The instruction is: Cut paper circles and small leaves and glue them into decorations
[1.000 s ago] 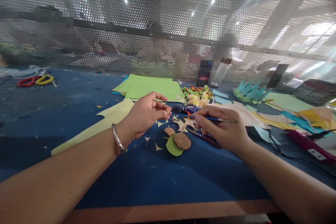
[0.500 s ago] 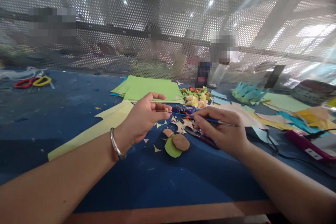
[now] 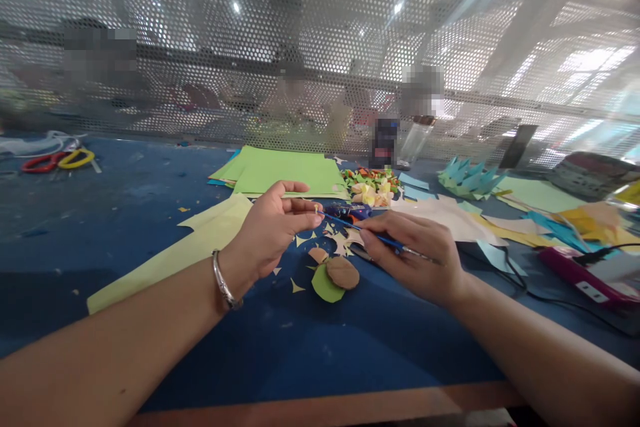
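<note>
At the far left of the blue tabletop [image 3: 270, 353], red- and yellow-handled scissors [image 3: 62, 159] are seen lying near the back. Further right, a long pale yellow paper sheet [image 3: 165, 263] is spread out, its lower part partly covered by the left forearm. On the left wrist a silver bangle [image 3: 223, 280] is worn. By the left hand [image 3: 267, 233] a tiny yellowish piece [image 3: 317, 209] is pinched between the thumb and a finger, the index finger being raised above them; the piece is held clear of the table, in front of a stack of green paper sheets [image 3: 280, 170]. Below it, a green paper disc [image 3: 326, 288] is partly overlapped by a brown disc [image 3: 343, 273]. A thin blue rod [image 3: 337, 219], silvery near its right end like a paintbrush, is held slantwise, its tip at the yellowish piece; whether the two are touching cannot be told. Behind, cream and yellow curled paper pieces [image 3: 371, 193] are heaped. The rod is gripped by the right hand [image 3: 420, 250] with narrowed fingers, thumb against it. Beyond that hand, a spiky light-blue paper form [image 3: 470, 179] is set down, and at the far right a purple power strip [image 3: 583, 273] is placed.
</note>
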